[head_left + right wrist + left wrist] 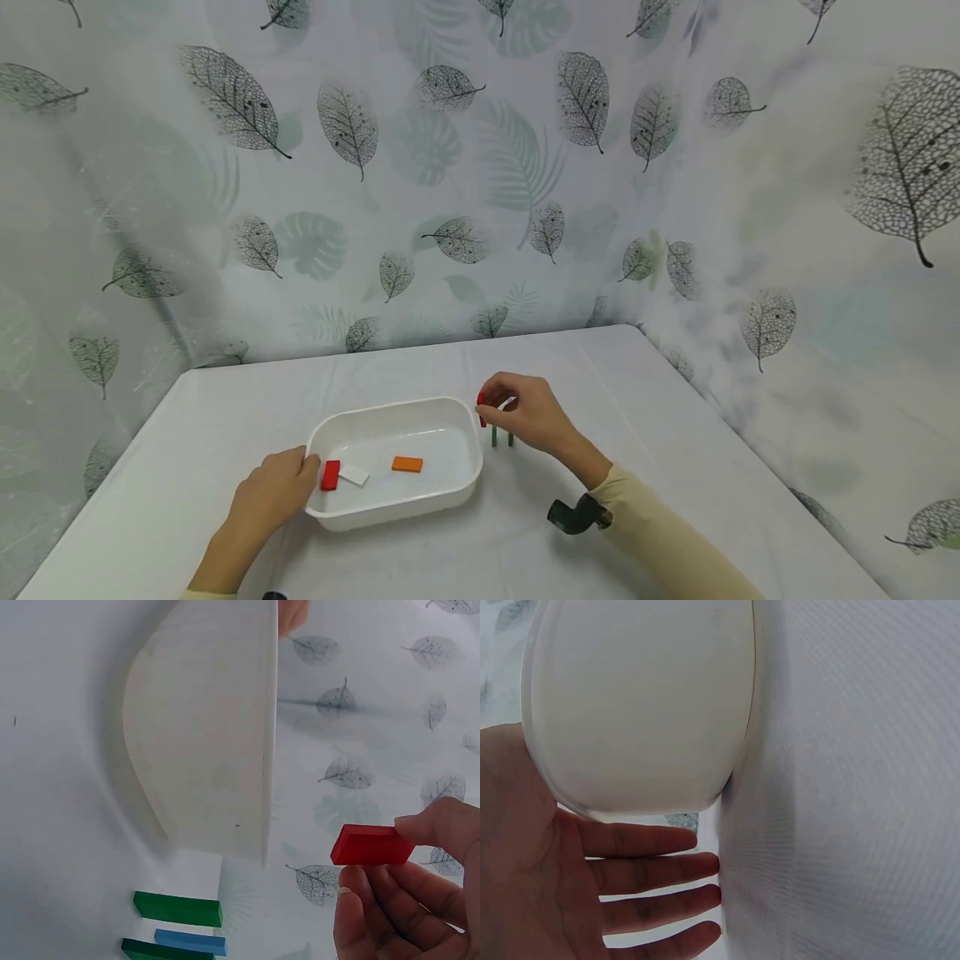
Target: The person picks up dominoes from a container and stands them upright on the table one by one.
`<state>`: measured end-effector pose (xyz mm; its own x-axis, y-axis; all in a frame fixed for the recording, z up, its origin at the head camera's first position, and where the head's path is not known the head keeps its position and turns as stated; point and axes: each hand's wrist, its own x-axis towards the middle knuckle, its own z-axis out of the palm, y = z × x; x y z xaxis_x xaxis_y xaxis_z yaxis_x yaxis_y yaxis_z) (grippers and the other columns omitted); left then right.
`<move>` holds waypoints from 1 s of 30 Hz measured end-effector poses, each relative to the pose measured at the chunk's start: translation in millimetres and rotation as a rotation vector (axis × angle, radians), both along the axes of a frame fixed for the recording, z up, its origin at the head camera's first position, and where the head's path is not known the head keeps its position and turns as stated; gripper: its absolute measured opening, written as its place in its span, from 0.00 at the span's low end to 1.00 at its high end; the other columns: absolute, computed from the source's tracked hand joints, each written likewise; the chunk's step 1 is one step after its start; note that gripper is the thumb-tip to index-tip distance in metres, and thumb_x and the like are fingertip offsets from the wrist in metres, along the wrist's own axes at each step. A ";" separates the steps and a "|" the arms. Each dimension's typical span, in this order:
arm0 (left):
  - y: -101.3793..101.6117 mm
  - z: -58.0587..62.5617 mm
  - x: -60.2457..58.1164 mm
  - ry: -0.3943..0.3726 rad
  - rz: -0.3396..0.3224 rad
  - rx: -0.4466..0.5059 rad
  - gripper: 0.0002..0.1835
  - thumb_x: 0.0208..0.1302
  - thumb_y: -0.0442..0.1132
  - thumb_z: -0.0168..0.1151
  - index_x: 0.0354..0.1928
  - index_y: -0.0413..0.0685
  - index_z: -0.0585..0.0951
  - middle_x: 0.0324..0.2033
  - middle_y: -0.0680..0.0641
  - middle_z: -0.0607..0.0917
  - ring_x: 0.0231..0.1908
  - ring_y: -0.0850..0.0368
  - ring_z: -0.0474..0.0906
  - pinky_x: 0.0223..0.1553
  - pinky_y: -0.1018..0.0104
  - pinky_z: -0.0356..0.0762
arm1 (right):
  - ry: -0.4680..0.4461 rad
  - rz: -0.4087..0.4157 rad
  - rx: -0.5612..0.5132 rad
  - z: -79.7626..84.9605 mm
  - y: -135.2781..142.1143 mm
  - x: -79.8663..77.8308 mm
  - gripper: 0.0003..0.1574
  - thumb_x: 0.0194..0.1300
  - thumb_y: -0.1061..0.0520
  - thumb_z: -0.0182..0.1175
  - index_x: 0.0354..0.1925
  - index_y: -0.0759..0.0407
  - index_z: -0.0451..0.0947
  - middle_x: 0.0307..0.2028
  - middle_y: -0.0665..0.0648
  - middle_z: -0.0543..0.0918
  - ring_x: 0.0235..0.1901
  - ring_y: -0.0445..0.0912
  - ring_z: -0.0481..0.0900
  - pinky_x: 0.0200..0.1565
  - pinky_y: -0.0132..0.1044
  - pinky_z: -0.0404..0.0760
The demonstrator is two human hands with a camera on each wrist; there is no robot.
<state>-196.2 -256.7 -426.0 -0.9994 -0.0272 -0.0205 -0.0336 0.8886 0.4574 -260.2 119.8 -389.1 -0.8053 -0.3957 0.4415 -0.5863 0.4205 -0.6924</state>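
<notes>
My left hand [279, 490] rests against the left end of a white plastic basin [393, 506]. In the left wrist view, its straight, spread fingers [660, 906] reach below the basin's end wall; the thumb is hidden there. My right hand [534, 414] pinches a small red block [371, 845] between thumb and fingertips, just outside the basin's right end and above the table. Inside the basin lie another red block [330, 475], a white block [354, 474] touching or close beside it, and an orange block [407, 464] farther right.
Below the right hand, green blocks [178, 908] and a blue block [190, 941] stand on the white-covered table [570, 367], right of the basin. A leaf-patterned curtain [465, 167] hangs behind the table and along its sides. A dark device [577, 514] sits at the right wrist.
</notes>
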 end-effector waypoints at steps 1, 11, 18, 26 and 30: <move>-0.1 0.0 0.0 0.000 0.000 0.001 0.18 0.76 0.43 0.46 0.45 0.35 0.80 0.23 0.48 0.73 0.25 0.52 0.71 0.25 0.57 0.70 | 0.001 -0.001 -0.002 -0.1 1.7 -0.4 0.06 0.64 0.61 0.71 0.39 0.52 0.85 0.33 0.43 0.86 0.36 0.39 0.84 0.39 0.41 0.85; -0.8 -1.4 -0.7 -0.006 0.001 -0.001 0.19 0.77 0.43 0.45 0.47 0.34 0.80 0.23 0.48 0.74 0.25 0.51 0.71 0.25 0.57 0.70 | 0.021 -0.044 0.007 -5.0 19.0 -3.8 0.06 0.65 0.60 0.71 0.39 0.50 0.85 0.32 0.42 0.86 0.36 0.39 0.84 0.39 0.43 0.84; -0.1 -0.9 -1.6 -0.017 0.008 -0.001 0.20 0.77 0.43 0.45 0.49 0.32 0.80 0.24 0.48 0.75 0.25 0.51 0.71 0.25 0.57 0.71 | 0.000 -0.053 0.003 -8.6 26.8 -5.8 0.06 0.65 0.61 0.71 0.41 0.53 0.85 0.33 0.43 0.86 0.36 0.40 0.84 0.39 0.39 0.84; 0.9 -0.7 -1.3 -0.014 0.009 -0.003 0.20 0.76 0.43 0.45 0.48 0.33 0.80 0.24 0.49 0.75 0.26 0.51 0.72 0.25 0.57 0.71 | -0.026 -0.102 0.010 -14.8 35.6 -4.9 0.07 0.65 0.60 0.72 0.41 0.53 0.86 0.34 0.43 0.86 0.37 0.40 0.84 0.40 0.41 0.84; 0.5 0.5 -0.6 -0.007 0.008 -0.002 0.19 0.76 0.43 0.45 0.46 0.34 0.80 0.23 0.48 0.74 0.25 0.51 0.71 0.25 0.57 0.70 | -0.025 -0.116 0.020 -18.4 41.2 -5.7 0.07 0.65 0.59 0.72 0.42 0.55 0.86 0.34 0.42 0.86 0.37 0.40 0.84 0.40 0.39 0.84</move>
<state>-196.8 -256.2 -425.5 -0.9990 -0.0356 -0.0278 -0.0444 0.8894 0.4550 -265.9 161.1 -407.6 -0.8571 -0.3076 0.4133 -0.5152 0.4984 -0.6973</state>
